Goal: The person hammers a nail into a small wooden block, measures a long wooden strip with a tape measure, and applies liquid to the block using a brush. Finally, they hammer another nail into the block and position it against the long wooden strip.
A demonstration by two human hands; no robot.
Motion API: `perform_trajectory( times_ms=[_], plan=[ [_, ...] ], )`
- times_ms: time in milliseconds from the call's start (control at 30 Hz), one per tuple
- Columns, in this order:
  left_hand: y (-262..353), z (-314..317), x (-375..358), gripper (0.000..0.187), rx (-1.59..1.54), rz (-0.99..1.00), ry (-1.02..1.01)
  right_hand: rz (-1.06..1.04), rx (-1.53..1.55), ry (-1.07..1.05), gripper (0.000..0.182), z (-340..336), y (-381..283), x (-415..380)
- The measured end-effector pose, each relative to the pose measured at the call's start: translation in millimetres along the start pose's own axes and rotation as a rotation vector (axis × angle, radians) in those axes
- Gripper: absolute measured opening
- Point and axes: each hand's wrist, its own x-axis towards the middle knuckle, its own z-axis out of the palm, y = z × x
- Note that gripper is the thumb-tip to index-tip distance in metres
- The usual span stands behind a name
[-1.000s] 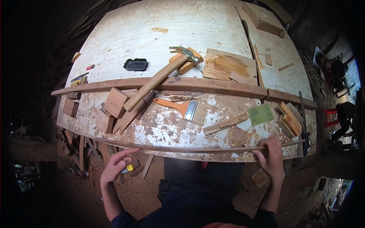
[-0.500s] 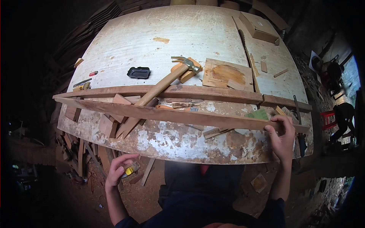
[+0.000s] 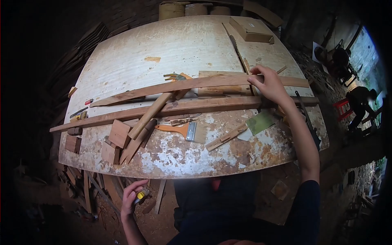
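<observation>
My right hand (image 3: 265, 83) grips a long thin wooden strip (image 3: 175, 85) between thumb and fingers near its right part. The strip lies across a hammer (image 3: 155, 108) and in front of a flat wooden board (image 3: 224, 90). Below it runs a long squared wooden bar (image 3: 192, 107). My left hand (image 3: 131, 197) is low, off the table's front edge, with its fingers around a yellow and clear tape measure (image 3: 141, 194).
On the worn table (image 3: 183, 49) are a paintbrush (image 3: 179, 129), wooden blocks (image 3: 119, 134), green sandpaper (image 3: 260, 122) and a cardboard box (image 3: 251, 29). Wood scraps lie below at left. A person (image 3: 361, 102) is at the far right, near a red stool (image 3: 342, 107).
My right hand has carried the strip away from me, over the hammer and past the squared bar. The paintbrush now shows fully. My left hand still has the tape measure.
</observation>
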Motion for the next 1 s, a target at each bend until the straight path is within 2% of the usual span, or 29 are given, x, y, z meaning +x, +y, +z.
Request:
perform_trajectory(
  times_ms=[67, 100, 200, 233, 267, 300, 400, 500, 633, 733, 833, 867, 1000],
  plan=[
    [8, 5, -4, 0.085, -0.022, -0.046, -0.004, -0.217, -0.164, 0.208, 0.036, 5, -4, -15],
    [6, 7, -3, 0.085, -0.029, -0.039, -0.007, -0.315, -0.222, 0.207, 0.040, 0, -18, -26],
    [4, 11, 1, 0.084, -0.047, -0.025, -0.005, -0.276, -0.009, -0.224, 0.036, 0, -49, -65],
    [3, 14, 5, 0.084, -0.051, -0.020, -0.008, -0.352, -0.018, -0.275, 0.033, 7, -54, -78],
    [4, -20, 7, 0.084, -0.052, -0.013, -0.013, -0.427, -0.026, -0.321, 0.031, 32, -85, -76],
    [6, -48, 9, 0.085, -0.047, -0.016, -0.008, -0.390, 0.007, -0.416, 0.032, 53, -111, -71],
    [7, -47, 21, 0.085, -0.014, 0.008, -0.056, -0.323, 0.017, -0.515, 0.036, 53, -114, -73],
    [17, -105, 22, 0.085, 0.009, 0.020, -0.085, -0.290, 0.085, -0.573, 0.043, 91, -185, -49],
    [9, -123, 15, 0.084, -0.008, -0.011, -0.051, -0.573, 0.047, -0.411, 0.044, 126, -199, -67],
    [3, -135, 10, 0.083, -0.010, -0.046, -0.021, -0.589, 0.021, -0.420, 0.038, 155, -201, -66],
    [4, -134, 6, 0.082, -0.035, -0.072, -0.013, -0.559, 0.102, -0.434, 0.030, 151, -193, -58],
    [2, -157, 3, 0.082, -0.048, -0.082, -0.026, -0.528, 0.094, -0.440, 0.030, 156, -208, -49],
    [-7, -178, 0, 0.082, -0.063, -0.088, -0.028, -0.420, 0.096, -0.422, 0.027, 151, -209, -31]
  ],
)
